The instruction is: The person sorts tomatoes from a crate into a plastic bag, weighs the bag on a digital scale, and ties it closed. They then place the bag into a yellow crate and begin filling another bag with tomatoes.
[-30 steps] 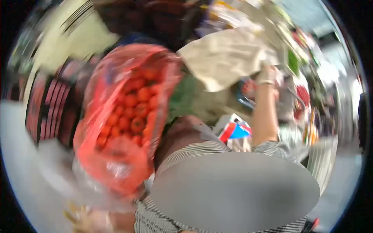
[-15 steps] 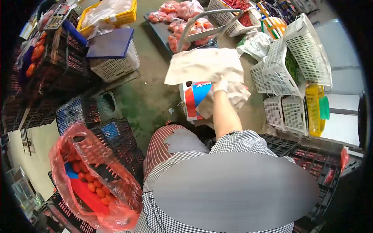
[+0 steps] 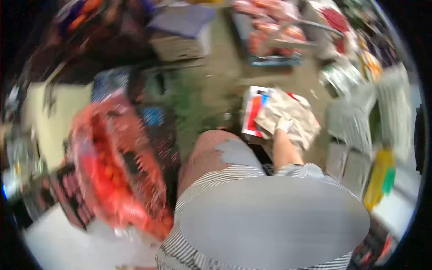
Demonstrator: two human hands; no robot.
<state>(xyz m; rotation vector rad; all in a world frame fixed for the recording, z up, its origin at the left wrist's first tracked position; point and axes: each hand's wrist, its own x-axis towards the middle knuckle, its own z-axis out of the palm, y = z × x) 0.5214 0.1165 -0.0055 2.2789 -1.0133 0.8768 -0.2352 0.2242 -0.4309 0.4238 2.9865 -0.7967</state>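
Observation:
My right hand [image 3: 284, 123], in what looks like a pale glove, reaches down onto a crumpled beige paper sheet [image 3: 290, 108]. Motion blur softens the fingers, which appear closed on the paper. Beneath the sheet is a white, red and blue cardboard box [image 3: 253, 113], its left side showing and most of its top hidden. My left hand is out of the picture. To the left stands an opened red plastic bag [image 3: 146, 180] with orange-red tomatoes [image 3: 110, 173] inside, blurred.
A platform scale [image 3: 265, 61] bearing bagged tomatoes [image 3: 288, 35] stands ahead. White crates [image 3: 398, 114] and a yellow crate [image 3: 381, 180] line the right. A purple-blue lid [image 3: 182, 20] tops a pale crate [image 3: 182, 45] at the back left, and dark crates [image 3: 162, 139] sit beside my leg.
The beige paper, raised and spread out before, now lies bunched on the box under my right hand. My view has turned left and blurred, shifting everything rightward.

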